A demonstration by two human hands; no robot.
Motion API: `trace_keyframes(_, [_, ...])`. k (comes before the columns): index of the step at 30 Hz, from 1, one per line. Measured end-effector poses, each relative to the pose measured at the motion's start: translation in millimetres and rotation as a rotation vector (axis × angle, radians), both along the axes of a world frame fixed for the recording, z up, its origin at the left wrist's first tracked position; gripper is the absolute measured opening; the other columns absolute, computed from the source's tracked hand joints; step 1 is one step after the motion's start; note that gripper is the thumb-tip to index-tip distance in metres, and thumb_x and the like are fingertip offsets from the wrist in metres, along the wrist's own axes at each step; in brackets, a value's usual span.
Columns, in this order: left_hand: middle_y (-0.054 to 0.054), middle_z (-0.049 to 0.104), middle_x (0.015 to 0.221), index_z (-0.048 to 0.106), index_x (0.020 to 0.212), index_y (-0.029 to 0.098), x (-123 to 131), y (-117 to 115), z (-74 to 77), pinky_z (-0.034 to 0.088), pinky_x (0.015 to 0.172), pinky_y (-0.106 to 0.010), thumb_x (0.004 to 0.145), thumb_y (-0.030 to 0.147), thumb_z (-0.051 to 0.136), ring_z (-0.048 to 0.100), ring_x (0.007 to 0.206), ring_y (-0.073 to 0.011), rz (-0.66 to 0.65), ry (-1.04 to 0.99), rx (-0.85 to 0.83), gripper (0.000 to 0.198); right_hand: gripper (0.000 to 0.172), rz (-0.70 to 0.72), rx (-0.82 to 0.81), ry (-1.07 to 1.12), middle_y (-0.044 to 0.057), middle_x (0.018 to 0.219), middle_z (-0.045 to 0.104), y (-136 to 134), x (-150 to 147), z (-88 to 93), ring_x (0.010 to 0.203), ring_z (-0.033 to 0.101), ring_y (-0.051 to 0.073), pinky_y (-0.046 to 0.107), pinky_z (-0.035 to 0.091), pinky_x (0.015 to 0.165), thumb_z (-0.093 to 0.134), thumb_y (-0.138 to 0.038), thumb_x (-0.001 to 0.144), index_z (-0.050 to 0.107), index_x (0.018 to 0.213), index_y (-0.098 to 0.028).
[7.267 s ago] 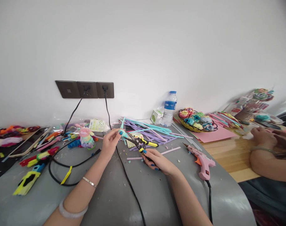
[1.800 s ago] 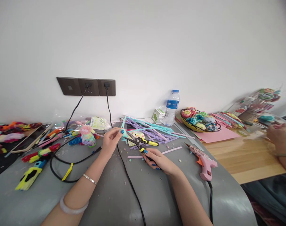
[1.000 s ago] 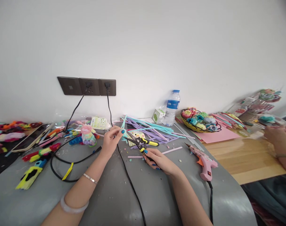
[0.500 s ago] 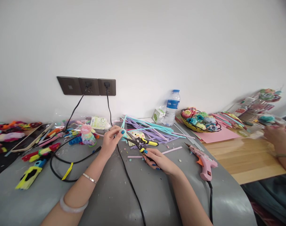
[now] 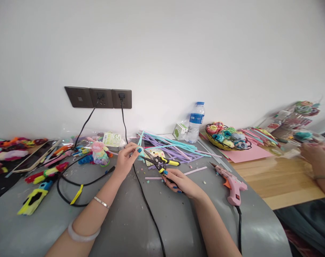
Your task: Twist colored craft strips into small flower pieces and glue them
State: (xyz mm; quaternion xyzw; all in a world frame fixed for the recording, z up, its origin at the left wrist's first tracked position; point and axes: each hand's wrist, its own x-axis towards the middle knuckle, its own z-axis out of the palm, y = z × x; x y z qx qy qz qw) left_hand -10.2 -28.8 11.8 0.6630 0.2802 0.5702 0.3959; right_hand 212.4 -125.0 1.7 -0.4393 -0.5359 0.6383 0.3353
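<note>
My left hand [image 5: 127, 160] pinches a turquoise pipe cleaner piece [image 5: 141, 154], bunched at the fingertips with a strand sticking up. My right hand [image 5: 180, 182] is closed around one handle of a pair of black-and-yellow wire cutters [image 5: 160, 164]. The cutters' handles are spread, and the blades point left, up against the turquoise piece; whether they touch it I cannot tell. Behind the cutters lie a small printed card [image 5: 158, 153] and a pile of purple and turquoise pipe cleaners [image 5: 175, 144]. A pink pipe cleaner [image 5: 196, 170] lies near my right hand.
A pink glue gun [image 5: 233, 185] lies at the right, its cord running forward. Black cables [image 5: 148, 210] cross the grey mat. Colourful fuzzy figures [image 5: 37, 196] lie left. A water bottle [image 5: 196, 123] and a flower basket [image 5: 226, 137] stand behind. Another person's hand [image 5: 316, 155] works at far right.
Both of my hands, the turquoise piece and the cutters look almost unmoved. The other person's hand at far right has shifted slightly.
</note>
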Motion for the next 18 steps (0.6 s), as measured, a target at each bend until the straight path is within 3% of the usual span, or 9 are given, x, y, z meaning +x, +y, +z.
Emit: trace_keyframes(18, [-0.006,0.061,0.078,0.073,0.076,0.019,0.4,-1.2,2.2,0.042,0.069,-0.031,0.085,0.049,0.063,0.055,0.077,-0.0200,0.019,0.030,0.010,0.033,0.045,0.007,0.018,-0.015,-0.009,0.051,0.031,-0.1,-0.8,2.0,0.044,0.022,0.006,0.021,0.018,0.041,0.052,-0.061,0.089,0.048,0.074,-0.019])
